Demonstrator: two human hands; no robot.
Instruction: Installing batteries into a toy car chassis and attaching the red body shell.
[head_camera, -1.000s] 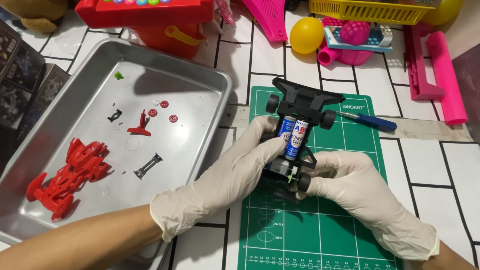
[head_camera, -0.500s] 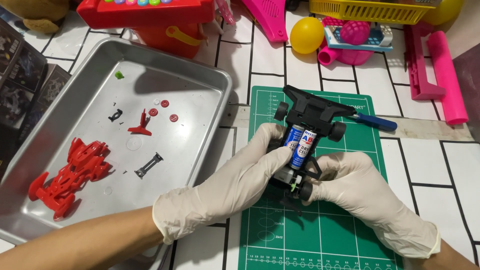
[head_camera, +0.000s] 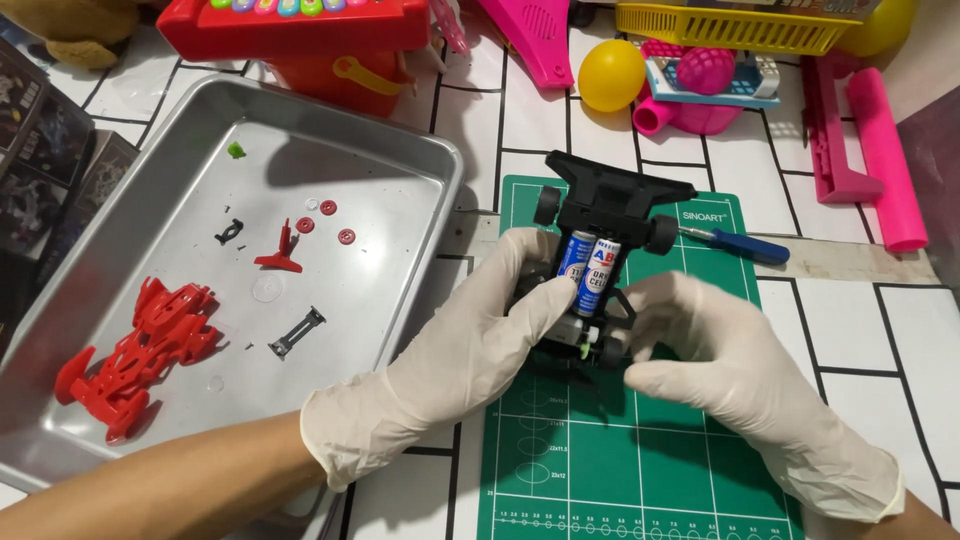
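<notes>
My left hand (head_camera: 470, 360): in a white glove, it wraps around the left side of the black toy car (head_camera: 598, 255) so it cannot tip.
My right hand (head_camera: 715, 365): gloved too, it pinches the car's near end to keep it steady.
Toy car: held just above the green mat (head_camera: 640, 470), top open, so the 2 batteries (head_camera: 590, 272) show.
Metal tray (head_camera: 400, 150): on my left, it keeps the red car shell (head_camera: 135, 355) and small parts together.
Blue screwdriver (head_camera: 745, 245): lies near, ready.

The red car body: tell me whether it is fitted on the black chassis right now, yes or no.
No, the red car body lies in the metal tray, apart from the black chassis held over the green mat.
</notes>
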